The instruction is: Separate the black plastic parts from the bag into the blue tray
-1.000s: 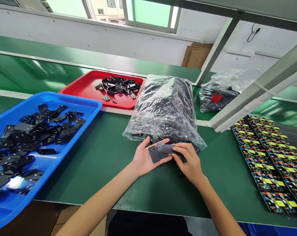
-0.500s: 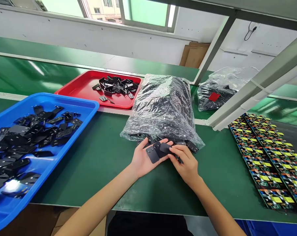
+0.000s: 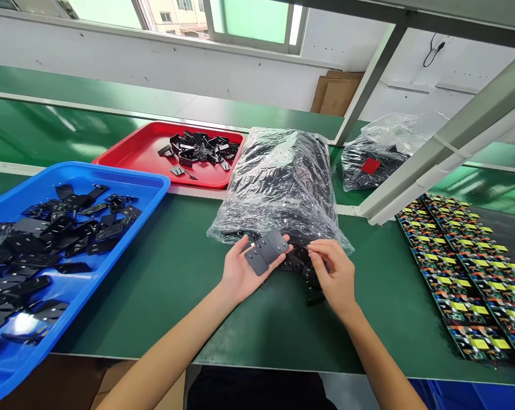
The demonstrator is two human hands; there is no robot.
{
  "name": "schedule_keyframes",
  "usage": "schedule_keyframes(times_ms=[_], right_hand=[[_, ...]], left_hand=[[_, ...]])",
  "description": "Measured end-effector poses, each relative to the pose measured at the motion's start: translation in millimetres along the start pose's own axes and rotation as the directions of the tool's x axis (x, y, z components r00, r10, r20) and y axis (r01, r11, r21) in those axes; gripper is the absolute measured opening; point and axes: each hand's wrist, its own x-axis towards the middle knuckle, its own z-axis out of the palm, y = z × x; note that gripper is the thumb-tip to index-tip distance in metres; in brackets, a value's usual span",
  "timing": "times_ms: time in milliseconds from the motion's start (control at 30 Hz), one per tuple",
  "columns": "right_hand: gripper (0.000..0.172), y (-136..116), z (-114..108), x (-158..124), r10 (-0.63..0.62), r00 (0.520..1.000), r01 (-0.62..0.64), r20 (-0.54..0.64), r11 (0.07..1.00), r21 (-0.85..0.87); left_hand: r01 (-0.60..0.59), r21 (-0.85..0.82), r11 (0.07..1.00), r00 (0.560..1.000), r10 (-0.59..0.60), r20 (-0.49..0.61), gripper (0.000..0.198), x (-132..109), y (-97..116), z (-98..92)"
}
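My left hand (image 3: 237,273) is turned palm up with its fingers stretched beneath a few flat black plastic covers (image 3: 266,250), which lie overlapping across palm and fingers. Small slots show in their faces. To the right, my right hand (image 3: 334,273) has its thumb and fingertips drawn together; whatever they pinch, if anything, is too small to make out. Between and below the hands, loose black plastic parts (image 3: 302,263) lie on the green table at the mouth of a clear plastic bag (image 3: 283,176) packed with black parts.
On the left stands a blue tray (image 3: 163,185) with many black parts, behind it a red tray (image 3: 129,151) with more. Rows of circuit boards (image 3: 457,279) lie at right. A slanted white post (image 3: 432,154) rises beside a second bag (image 3: 368,171).
My right hand has moved off the covers on my left palm, slightly rightward, and its fingertips are apart from them. The covers now lie more spread across my left hand.
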Motion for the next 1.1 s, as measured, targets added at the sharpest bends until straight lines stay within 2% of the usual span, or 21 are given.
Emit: schedule_keyframes(times_ms=[67, 167, 233, 300, 500, 633, 700, 833, 900, 967, 1100], right_hand=[[0.01, 5.6, -7.2, 5.1, 0.007, 0.989, 0.005, 0.147, 0.996, -0.086], [0.008, 11.2, -10.7, 8.7, -0.016, 0.924, 0.13, 0.383, 0.953, -0.274], [0.01, 13.2, -8.2, 8.0, -0.021, 0.889, 0.21, 0.457, 0.907, -0.366], [0.007, 14.7, -3.8, 5.8, -0.03, 0.876, 0.252, 0.481, 0.879, -0.404], [0.005, 18.6, 7.2, -0.4, -0.045, 0.898, 0.259, 0.438, 0.858, -0.443], [0.011, 15.7, 7.5, 0.5, -0.049, 0.914, 0.205, 0.403, 0.913, -0.354], [0.012, 11.7, 5.2, 2.7, -0.075, 0.938, 0.174, 0.339, 0.946, -0.274], [0.01, 3.1, -0.2, 6.5, -0.121, 0.987, 0.142, 0.101, 0.962, -0.234], [0.01, 0.8, -0.8, 6.4, -0.151, 0.988, 0.149, 0.012, 0.959, -0.241], [0.009, 0.4, 0.7, 4.8, -0.199, 0.98, 0.187, -0.027, 0.954, -0.234], [0.01, 3.6, 8.3, -1.6, -0.299, 0.954, 0.293, 0.006, 0.932, -0.214]], left_hand=[[-0.034, 0.001, 0.999, 0.999, 0.034, -0.004, 0.062, -1.0, 5.6, 0.4], [-0.062, -0.011, 0.998, 0.998, 0.062, 0.007, 0.06, -2.5, 10.9, -0.6], [-0.058, -0.025, 0.998, 0.998, 0.059, 0.012, 0.06, -3.4, 11.6, -1.1], [-0.046, -0.04, 0.998, 0.999, 0.046, 0.017, 0.061, -3.9, 10.6, -0.9], [-0.001, -0.056, 0.998, 0.996, 0.006, 0.085, 0.062, -3.9, 6.7, 0.5], [0.008, -0.036, 0.999, 0.996, -0.005, 0.089, 0.063, -3.2, 7.0, -0.2], [0.013, -0.018, 1.0, 0.998, -0.011, 0.062, 0.063, -2.2, 6.9, -1.4], [0.058, 0.033, 0.998, 0.998, -0.058, -0.004, 0.059, 1.0, 5.0, -4.8], [0.083, 0.049, 0.995, 0.996, -0.082, -0.02, 0.057, 2.2, 2.7, -6.0], [0.098, 0.056, 0.994, 0.995, -0.097, -0.034, 0.056, 2.5, -0.2, -6.5], [0.146, 0.061, 0.987, 0.987, -0.141, -0.076, 0.054, 1.5, -5.8, -6.2]])
